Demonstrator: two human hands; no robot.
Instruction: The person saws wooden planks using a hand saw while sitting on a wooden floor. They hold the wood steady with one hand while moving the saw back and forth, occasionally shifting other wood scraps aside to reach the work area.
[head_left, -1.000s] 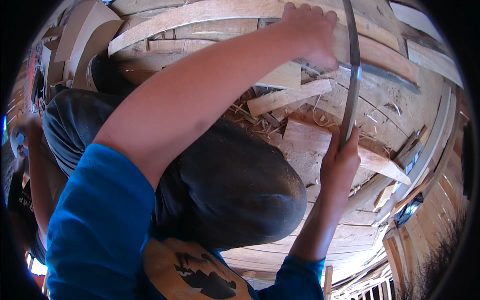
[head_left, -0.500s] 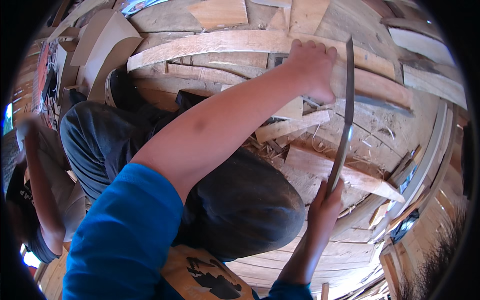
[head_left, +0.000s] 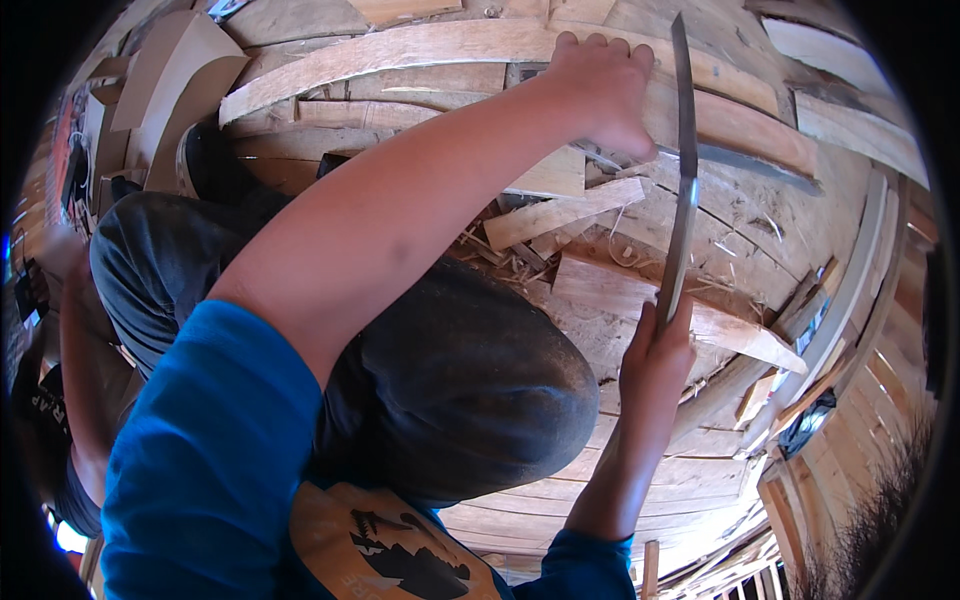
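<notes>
My left hand (head_left: 605,90) reaches far out and holds down a long, pale, slightly bowed wooden plank (head_left: 420,48), its fingers curled over the far edge. In my right hand (head_left: 656,355) is the handle of a machete (head_left: 686,180). Its long dark blade points away from me and rises just right of my left hand, passing over the plank in this view. Whether the blade touches the wood, I cannot tell. A second plank (head_left: 755,135) lies under and beyond the blade on the right.
Wood shavings and offcuts (head_left: 565,215) litter the floor near my bent knee (head_left: 480,390). A pointed board (head_left: 745,335) lies right of them. Bent cardboard (head_left: 185,90) stands at the far left. Another person (head_left: 85,370) sits close on my left. Long boards (head_left: 850,290) line the right side.
The view has tilted, so the scene sits higher in the picture. My right hand and the machete have moved a little farther away from me. My left hand stays on the plank.
</notes>
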